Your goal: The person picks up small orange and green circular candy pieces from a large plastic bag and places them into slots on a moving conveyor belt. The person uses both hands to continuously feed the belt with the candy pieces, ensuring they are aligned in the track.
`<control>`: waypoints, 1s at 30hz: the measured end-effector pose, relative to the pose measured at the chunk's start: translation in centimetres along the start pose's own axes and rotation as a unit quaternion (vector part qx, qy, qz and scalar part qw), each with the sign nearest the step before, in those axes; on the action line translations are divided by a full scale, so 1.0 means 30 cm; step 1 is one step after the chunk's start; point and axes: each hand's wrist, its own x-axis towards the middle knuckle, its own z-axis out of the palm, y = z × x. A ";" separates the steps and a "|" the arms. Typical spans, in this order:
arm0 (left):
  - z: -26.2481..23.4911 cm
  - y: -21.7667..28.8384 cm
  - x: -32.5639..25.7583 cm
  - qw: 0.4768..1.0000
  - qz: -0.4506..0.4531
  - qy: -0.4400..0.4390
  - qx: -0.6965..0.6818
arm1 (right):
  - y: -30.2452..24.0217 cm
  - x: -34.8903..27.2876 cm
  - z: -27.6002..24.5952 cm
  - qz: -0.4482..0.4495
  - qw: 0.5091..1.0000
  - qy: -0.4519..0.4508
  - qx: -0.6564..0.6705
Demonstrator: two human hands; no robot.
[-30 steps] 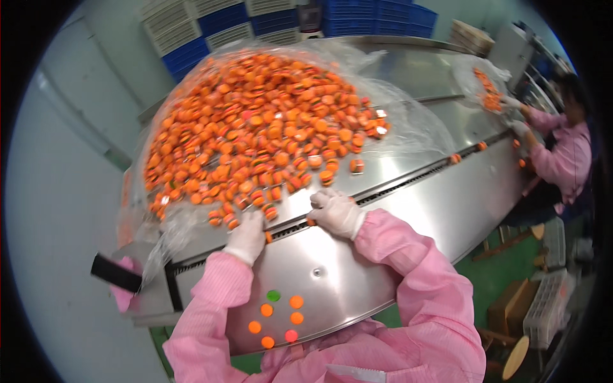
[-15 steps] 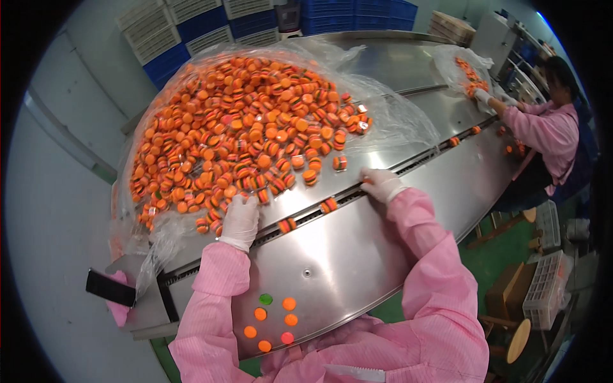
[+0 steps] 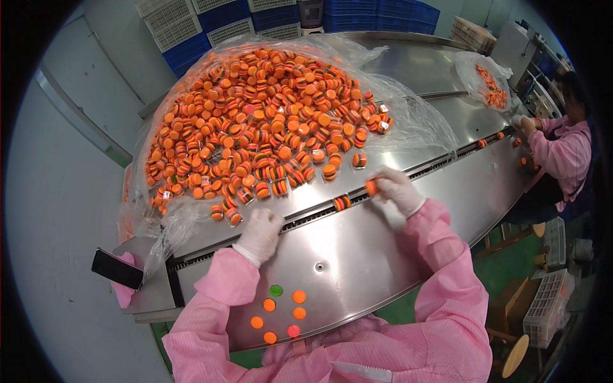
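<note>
My right hand (image 3: pixel 397 195), in a white glove, pinches an orange burger-shaped sweet (image 3: pixel 371 187) just above the narrow conveyor track (image 3: pixel 306 219). Left of that, a layered orange, red and green sweet (image 3: pixel 342 203) lies on the track. My left hand (image 3: pixel 260 233), also gloved, is closed at the near side of the track, its fingers curled; whatever they may hold is hidden. Beyond the track spreads a big heap of similar sweets (image 3: pixel 255 121) on clear plastic film (image 3: pixel 415 121), some of them in clear wrappers.
Loose discs, among them a green one (image 3: pixel 276 290) and a pink one (image 3: pixel 294 331), lie near the table's front edge. A phone (image 3: pixel 117 269) is at the left end. At the right, a co-worker (image 3: pixel 562 147) handles sweets beside a smaller bag (image 3: pixel 490 86). Crates (image 3: pixel 348 16) stand behind.
My left hand has drawn back from the heap's edge to the near side of the track. The sweet in my right hand now shows plainly. One sweet lies between my hands on the track, where two lay.
</note>
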 end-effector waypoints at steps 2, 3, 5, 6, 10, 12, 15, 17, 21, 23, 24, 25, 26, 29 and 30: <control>0.013 0.043 -0.002 0.999 0.024 -0.024 0.029 | 0.009 0.017 0.119 0.049 0.998 -0.018 0.037; 0.002 0.050 0.007 0.999 0.024 -0.036 0.000 | 0.022 0.026 0.159 0.066 0.997 -0.028 0.028; -0.027 0.055 0.048 0.996 0.024 -0.057 -0.061 | 0.061 0.047 0.205 0.073 0.997 -0.017 -0.008; -0.032 0.049 0.065 0.996 0.020 -0.054 -0.067 | 0.079 0.062 0.215 0.068 0.989 -0.001 -0.133; -0.052 -0.002 0.152 0.997 0.033 0.062 -0.031 | 0.085 0.086 0.219 -0.069 0.752 0.088 -0.649; -0.042 -0.044 0.199 0.992 0.039 0.118 0.006 | 0.029 0.097 0.254 -0.162 0.758 0.112 -0.621; 0.018 -0.064 0.244 0.996 0.019 0.074 0.034 | 0.021 0.196 0.258 -0.198 0.772 0.099 -0.596; 0.021 -0.059 0.237 0.999 0.009 0.034 0.041 | 0.039 0.257 0.256 -0.156 0.783 0.073 -0.597; -0.053 -0.017 0.148 0.997 -0.034 -0.060 -0.021 | 0.036 0.267 0.273 -0.178 0.785 0.035 -0.592; -0.095 0.023 0.107 0.990 -0.042 -0.133 -0.037 | 0.053 0.271 0.254 -0.179 0.788 0.026 -0.589; -0.102 0.034 0.086 0.987 -0.054 -0.149 -0.035 | 0.046 0.272 0.251 -0.174 0.790 0.018 -0.587; -0.103 0.041 0.076 0.984 -0.065 -0.166 -0.033 | 0.042 0.275 0.252 -0.168 0.793 0.012 -0.586; -0.093 0.042 0.079 0.977 -0.076 -0.196 -0.041 | 0.044 0.280 0.255 -0.167 0.791 0.001 -0.588; -0.101 0.060 0.099 0.969 -0.100 -0.223 -0.046 | 0.030 0.285 0.268 -0.149 0.789 -0.024 -0.595; -0.091 0.054 0.096 0.974 -0.070 -0.213 -0.040 | 0.013 0.274 0.282 -0.134 0.793 -0.027 -0.594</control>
